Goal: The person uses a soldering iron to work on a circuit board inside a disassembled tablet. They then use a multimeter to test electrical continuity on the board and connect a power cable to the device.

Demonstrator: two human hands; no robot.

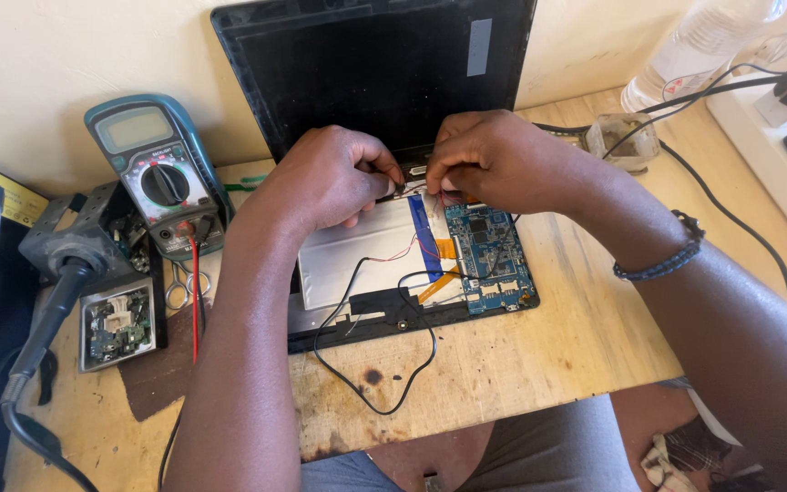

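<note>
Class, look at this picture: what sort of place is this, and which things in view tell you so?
Probably a small electronics repair bench: an opened tablet with a bare blue circuit board, a teal dial multimeter and a scorched wooden tabletop with loose wires.

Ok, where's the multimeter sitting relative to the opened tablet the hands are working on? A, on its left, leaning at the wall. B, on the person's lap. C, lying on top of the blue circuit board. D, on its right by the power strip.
A: the multimeter stands propped against the wall on the left of the opened tablet, where the left hand and right hand pinch thin wires.
</note>
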